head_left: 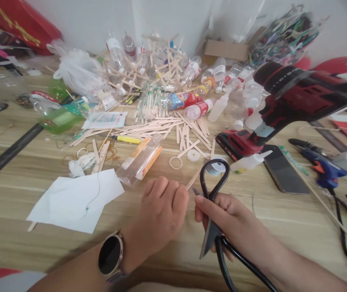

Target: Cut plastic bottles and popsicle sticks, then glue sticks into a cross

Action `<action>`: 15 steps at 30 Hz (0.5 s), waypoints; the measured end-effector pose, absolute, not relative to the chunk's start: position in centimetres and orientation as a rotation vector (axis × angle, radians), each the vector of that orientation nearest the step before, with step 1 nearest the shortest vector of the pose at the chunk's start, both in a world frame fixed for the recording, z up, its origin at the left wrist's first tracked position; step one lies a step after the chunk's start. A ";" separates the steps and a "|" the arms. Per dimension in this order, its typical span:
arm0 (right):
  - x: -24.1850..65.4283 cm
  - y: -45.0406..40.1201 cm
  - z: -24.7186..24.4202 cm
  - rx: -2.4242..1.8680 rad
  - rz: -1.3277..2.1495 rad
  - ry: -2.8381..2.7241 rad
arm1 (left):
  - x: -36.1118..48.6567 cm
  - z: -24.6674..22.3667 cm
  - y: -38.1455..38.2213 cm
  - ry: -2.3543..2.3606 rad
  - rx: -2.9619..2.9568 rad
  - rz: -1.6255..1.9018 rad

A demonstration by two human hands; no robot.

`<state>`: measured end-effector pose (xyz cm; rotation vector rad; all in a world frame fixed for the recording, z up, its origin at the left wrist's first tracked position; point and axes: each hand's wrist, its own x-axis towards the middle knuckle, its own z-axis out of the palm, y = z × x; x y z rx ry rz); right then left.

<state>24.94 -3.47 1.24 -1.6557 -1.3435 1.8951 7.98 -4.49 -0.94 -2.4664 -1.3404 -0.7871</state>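
My left hand (165, 205), with a dark round watch on its wrist, is closed in a fist. A narrow wooden craft stick (193, 178) comes out at its thumb side, pointing away to the upper right; the fist hides the other end. Close by on the right, my right hand (228, 219) is wrapped round a pair of scissors (212, 235) with big black loop handles. One loop stands up above the fingers, and a metal blade points down toward the table's front edge. The right fingertips and the left fist are a small gap apart.
A white paper sheet (76, 200) and clear bottle (140, 160) lie left. Behind are heaped craft sticks (161, 127) and plastic bottles (199, 109). To the right are a red-black cordless drill (295, 97), glue bottle (249, 163), phone (284, 168) and blue glue gun (325, 168).
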 end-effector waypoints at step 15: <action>26.7 -3.2 2.2 -1.234 0.569 -2.322 | 7.0 -0.7 -3.0 -2.218 -2.781 -1.458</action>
